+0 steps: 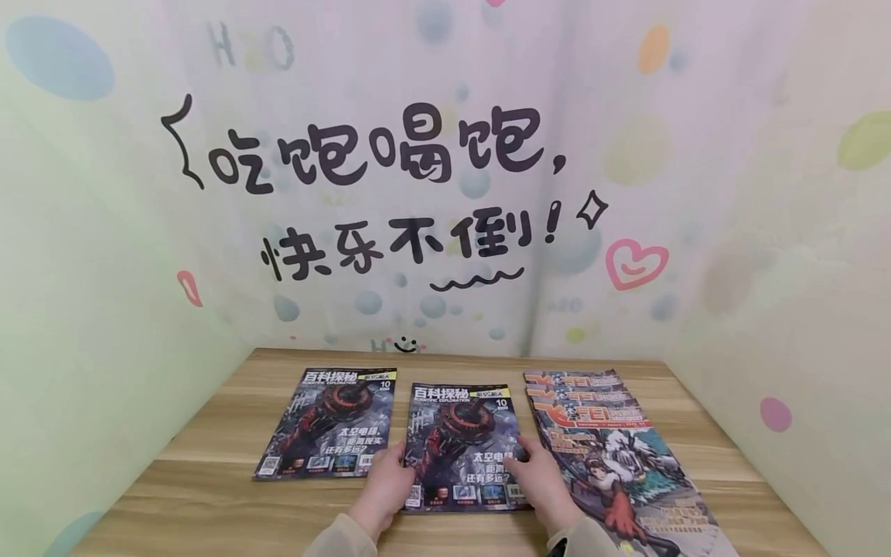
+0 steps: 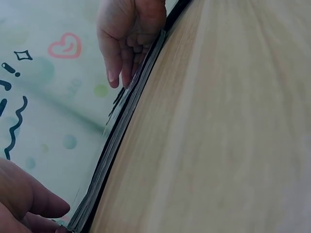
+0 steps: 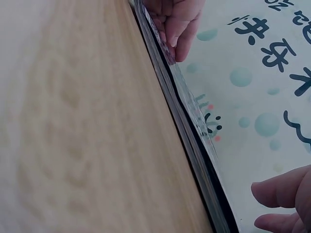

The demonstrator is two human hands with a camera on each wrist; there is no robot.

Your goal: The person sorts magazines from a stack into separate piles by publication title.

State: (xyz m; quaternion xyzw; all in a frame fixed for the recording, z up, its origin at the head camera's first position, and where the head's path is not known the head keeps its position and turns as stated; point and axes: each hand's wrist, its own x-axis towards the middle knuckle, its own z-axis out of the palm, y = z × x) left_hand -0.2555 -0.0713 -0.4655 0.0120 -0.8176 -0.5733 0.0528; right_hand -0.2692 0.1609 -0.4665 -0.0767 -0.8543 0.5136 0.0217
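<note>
A dark magazine (image 1: 459, 445) with a red machine on its cover lies in the middle of the table, with a person's hands at both its sides. The left hand (image 1: 387, 481) touches its left edge near the lower corner. At the right edge is the right hand (image 1: 544, 480), its thumb lying against the cover. Both wrist views show a thick, layered side edge (image 2: 119, 124) between the hands. The fingers of the right hand (image 2: 132, 39) extend along the far side; in the right wrist view, its thumb and finger (image 3: 282, 194) stand apart.
Left of the middle lies another magazine (image 1: 327, 425) with the same cover. Several overlapping comic magazines (image 1: 619, 456) are fanned out on the right. Beneath them is a wooden table (image 1: 202, 456), bounded behind by a printed wall curtain (image 1: 445, 325).
</note>
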